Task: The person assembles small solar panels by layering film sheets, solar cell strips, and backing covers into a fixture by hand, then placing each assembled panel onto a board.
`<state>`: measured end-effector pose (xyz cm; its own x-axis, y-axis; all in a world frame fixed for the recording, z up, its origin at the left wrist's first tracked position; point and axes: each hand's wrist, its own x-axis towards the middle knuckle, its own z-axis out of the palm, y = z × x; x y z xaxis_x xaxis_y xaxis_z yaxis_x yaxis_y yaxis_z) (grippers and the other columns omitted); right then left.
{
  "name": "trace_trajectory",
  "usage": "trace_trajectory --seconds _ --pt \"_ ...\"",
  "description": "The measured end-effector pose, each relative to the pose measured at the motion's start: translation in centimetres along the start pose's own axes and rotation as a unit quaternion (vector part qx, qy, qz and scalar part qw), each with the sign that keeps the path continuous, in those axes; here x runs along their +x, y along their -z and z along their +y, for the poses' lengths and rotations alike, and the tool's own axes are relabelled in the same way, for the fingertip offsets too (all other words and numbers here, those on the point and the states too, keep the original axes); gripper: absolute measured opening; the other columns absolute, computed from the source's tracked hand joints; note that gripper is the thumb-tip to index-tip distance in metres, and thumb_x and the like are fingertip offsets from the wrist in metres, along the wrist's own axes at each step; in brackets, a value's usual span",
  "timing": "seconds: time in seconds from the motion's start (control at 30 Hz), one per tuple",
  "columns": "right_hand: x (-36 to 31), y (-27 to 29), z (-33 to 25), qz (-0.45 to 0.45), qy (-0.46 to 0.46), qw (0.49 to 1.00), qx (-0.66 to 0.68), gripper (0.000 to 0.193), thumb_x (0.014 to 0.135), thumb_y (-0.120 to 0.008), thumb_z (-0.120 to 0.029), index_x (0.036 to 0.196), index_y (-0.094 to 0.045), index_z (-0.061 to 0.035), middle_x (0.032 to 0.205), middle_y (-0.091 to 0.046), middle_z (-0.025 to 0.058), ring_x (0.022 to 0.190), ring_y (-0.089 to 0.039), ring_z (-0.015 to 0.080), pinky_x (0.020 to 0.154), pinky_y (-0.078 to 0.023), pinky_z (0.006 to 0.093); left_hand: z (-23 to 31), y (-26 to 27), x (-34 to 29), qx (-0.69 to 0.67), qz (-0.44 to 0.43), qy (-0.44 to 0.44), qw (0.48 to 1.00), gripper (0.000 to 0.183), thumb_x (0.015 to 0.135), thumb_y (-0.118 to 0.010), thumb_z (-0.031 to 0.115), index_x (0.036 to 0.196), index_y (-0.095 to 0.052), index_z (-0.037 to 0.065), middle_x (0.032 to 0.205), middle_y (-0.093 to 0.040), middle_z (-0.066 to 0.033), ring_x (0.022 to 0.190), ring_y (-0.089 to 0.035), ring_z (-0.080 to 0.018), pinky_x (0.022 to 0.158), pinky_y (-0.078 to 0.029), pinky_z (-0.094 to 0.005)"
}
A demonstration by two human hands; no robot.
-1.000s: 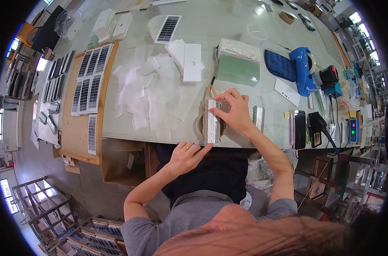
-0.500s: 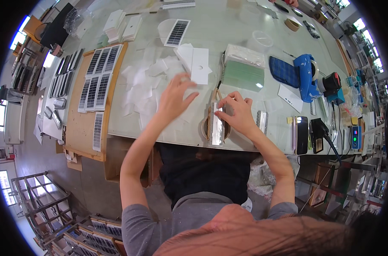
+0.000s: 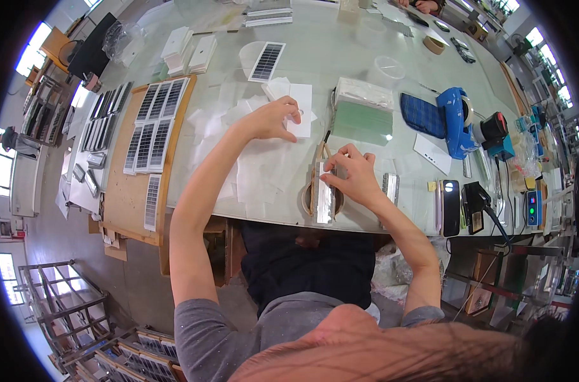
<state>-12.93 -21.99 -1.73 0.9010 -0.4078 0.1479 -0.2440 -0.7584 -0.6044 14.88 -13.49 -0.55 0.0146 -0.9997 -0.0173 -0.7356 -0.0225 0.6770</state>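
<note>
My left hand, fingers apart and curved, is over a white card with a small round hole; nothing shows in its grasp. Thin white sheets lie loosely scattered below and left of it. My right hand has thumb and forefinger bent toward each other at the upper part of a shiny metal strip. Whatever is between those fingertips, if anything, is too small to make out. The strip rests upright in the picture, over a round brown ring at the table's near edge.
Right of the strip lies another metal piece. Beyond it are a stack of green plates, a blue tape dispenser and a black phone. A wooden board with small solar panels stands left. Another person's hands show far right.
My left hand has moved up and right, over the white card. My right hand stays at the metal strip. The whole view has shifted slightly.
</note>
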Motion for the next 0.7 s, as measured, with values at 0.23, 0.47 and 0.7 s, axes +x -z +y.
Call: trace_trajectory --seconds 0.23,0.47,0.7 --pt "0.0 0.0 0.0 0.004 0.010 1.000 0.004 0.018 0.073 -0.079 -0.030 0.083 -0.068 -0.0186 0.094 -0.056 -0.0002 0.094 -0.053 0.0149 0.083 -0.024 0.0370 0.2 1.2 0.3 -0.047 -0.051 0.060 0.996 0.026 0.074 -0.078 0.019 0.096 -0.069 0.008 0.126 -0.052 -0.0075 0.097 -0.056 -0.0176 0.086 -0.047 -0.0312" --pt "0.2 0.0 -0.3 -0.001 0.004 1.000 0.006 0.020 0.073 -0.079 -0.031 0.082 -0.068 -0.0177 0.094 -0.056 0.0000 0.095 -0.053 0.0152 0.084 -0.025 0.0382 -1.7 0.7 0.5 -0.206 0.054 0.210 0.954 0.023 0.084 -0.073 0.025 0.093 -0.073 0.004 0.090 -0.069 -0.0037 0.074 -0.059 -0.0080 0.066 -0.047 -0.0252" --pt "5.0 0.4 -0.7 0.099 0.103 0.990 0.018 0.012 0.083 -0.067 -0.027 0.088 -0.068 -0.0166 0.092 -0.062 0.0004 0.086 -0.056 0.0199 0.078 -0.034 0.0380 -0.4 -1.1 0.1 -0.247 0.207 0.199 0.925 0.026 0.086 -0.071 0.022 0.091 -0.072 -0.003 0.077 -0.068 -0.0061 0.071 -0.068 -0.0110 0.057 -0.047 -0.0229"
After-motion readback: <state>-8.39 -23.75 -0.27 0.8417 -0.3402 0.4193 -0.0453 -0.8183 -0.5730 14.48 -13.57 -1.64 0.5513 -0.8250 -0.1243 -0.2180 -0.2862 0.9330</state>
